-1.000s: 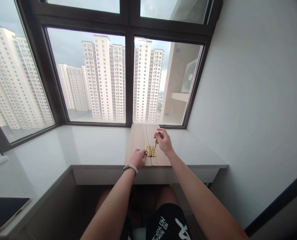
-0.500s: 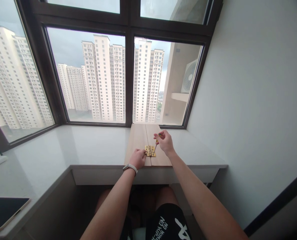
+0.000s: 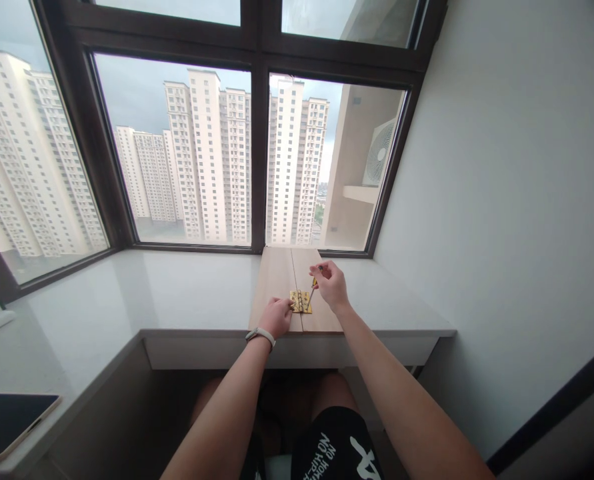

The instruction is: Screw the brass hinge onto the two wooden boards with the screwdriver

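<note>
A brass-coloured hinge (image 3: 301, 301) lies unfolded across the seam between two pale wooden boards (image 3: 275, 273). My left hand (image 3: 277, 316) rests on the left board, its fingers drawn together and the tips pressing on the hinge's left leaf. In my right hand (image 3: 331, 283) is a small screwdriver (image 3: 313, 287) with a yellow and dark handle, held closed between thumb and fingers. Its shaft slants down and to the left, with the tip at the right leaf of the hinge. Whether a screw sits under the tip is too small to tell.
The boards lie on a white windowsill counter (image 3: 197, 293), whose front edge runs just before my knees. A tablet-like device (image 3: 11, 423) lies at the far left. Behind stand dark window frames (image 3: 259, 160); a white wall (image 3: 491, 187) rises on the right.
My right hand has shifted very slightly at the screwdriver's handle, the fingers turned a little. The left hand, hinge and boards stay in place.
</note>
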### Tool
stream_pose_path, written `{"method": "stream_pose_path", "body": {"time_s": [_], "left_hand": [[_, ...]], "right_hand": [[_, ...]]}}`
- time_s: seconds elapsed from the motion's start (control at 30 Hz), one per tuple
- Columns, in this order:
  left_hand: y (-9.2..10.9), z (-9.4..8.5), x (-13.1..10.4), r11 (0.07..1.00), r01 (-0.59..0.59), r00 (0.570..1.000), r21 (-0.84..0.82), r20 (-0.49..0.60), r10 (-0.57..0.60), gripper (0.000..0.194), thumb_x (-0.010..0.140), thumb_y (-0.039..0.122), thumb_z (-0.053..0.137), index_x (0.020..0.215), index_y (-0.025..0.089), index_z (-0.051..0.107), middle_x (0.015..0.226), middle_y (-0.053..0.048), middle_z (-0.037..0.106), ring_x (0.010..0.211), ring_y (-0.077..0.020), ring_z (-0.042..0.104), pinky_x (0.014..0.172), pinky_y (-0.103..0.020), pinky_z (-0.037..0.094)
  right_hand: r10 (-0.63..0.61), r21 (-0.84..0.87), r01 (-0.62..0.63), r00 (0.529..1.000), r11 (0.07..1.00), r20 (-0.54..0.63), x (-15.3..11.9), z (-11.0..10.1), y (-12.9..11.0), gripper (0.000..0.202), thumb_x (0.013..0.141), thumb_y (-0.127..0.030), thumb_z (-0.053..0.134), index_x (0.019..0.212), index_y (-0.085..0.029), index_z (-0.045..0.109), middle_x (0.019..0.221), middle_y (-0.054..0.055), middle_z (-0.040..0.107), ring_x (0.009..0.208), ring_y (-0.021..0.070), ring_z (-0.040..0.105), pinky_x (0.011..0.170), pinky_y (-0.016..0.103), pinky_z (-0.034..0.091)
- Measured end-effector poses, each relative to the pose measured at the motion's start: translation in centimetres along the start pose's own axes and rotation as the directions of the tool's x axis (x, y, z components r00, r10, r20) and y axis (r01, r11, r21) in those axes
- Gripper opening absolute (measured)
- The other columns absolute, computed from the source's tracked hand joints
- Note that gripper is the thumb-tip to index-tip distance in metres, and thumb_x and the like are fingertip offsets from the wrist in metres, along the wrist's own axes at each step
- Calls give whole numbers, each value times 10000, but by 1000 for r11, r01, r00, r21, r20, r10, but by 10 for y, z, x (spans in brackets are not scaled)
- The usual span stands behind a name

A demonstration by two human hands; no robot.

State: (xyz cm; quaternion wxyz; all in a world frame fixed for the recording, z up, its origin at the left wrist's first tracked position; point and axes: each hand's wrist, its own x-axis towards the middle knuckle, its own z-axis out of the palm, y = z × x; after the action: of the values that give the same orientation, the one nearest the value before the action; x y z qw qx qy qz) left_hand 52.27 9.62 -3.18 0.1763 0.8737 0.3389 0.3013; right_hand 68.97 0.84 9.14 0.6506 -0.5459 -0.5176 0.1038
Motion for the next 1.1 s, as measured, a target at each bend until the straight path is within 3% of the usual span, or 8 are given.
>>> {"method": "stream_pose_path", "body": {"time_s": [0.17,0.3,0.43,0.63,0.77,0.97,1.1], "left_hand": [[-1,0,0,1000,-13,1000,5,-5,13,300,984,224,577,1253,200,705,1146,-108,756,1262,-252,566,1059,-342,466],[-2,2,0,1000,-15,1000,7,-10,15,293,978,224,591,1246,206,709,1152,-106,757,1258,-252,566,1062,-336,461],[-3,3,1,1000,-9,1000,6,-15,9,300,977,227,589,1250,193,710,1152,-110,755,1246,-253,565,1070,-344,462],[-2,2,1,1000,-10,1000,5,-7,10,306,976,225,587,1257,194,704,1154,-114,753,1246,-256,563,1075,-361,465],[-2,2,0,1000,-14,1000,-3,-18,14,305,971,225,585,1246,189,711,1139,-112,756,1240,-262,565,1066,-359,472],[0,0,0,1000,-21,1000,0,-10,21,297,969,214,575,1230,195,716,1138,-105,758,1241,-261,571,1065,-352,472],[-1,0,0,1000,-20,1000,-1,-10,20,305,968,220,578,1239,198,714,1130,-100,761,1247,-258,570,1059,-348,472]], "right_hand": [[2,27,-3,999,1000,35,-3,3,-3,509,814,-702,755,911,-239,567,807,42,710,811,258,759,457,257,589],[-3,61,-3,996,998,90,-2,5,2,498,908,-717,622,1062,-244,638,901,53,705,869,229,731,521,251,597],[34,88,-43,994,995,105,2,5,5,498,964,-703,526,1065,-234,660,949,68,698,889,223,720,528,251,603],[53,66,-52,999,996,0,4,6,-1,446,843,-628,766,891,-226,578,937,88,725,905,265,744,496,274,625],[41,98,-46,998,994,46,2,7,-3,510,792,-664,801,895,-234,546,861,61,721,844,263,748,489,289,623],[-14,49,8,991,999,135,2,7,4,457,952,-654,598,1157,-249,652,958,63,718,927,235,724,564,270,614],[14,47,-22,987,999,158,4,9,4,428,966,-623,573,1120,-237,674,991,75,708,959,239,711,572,277,625]]}}
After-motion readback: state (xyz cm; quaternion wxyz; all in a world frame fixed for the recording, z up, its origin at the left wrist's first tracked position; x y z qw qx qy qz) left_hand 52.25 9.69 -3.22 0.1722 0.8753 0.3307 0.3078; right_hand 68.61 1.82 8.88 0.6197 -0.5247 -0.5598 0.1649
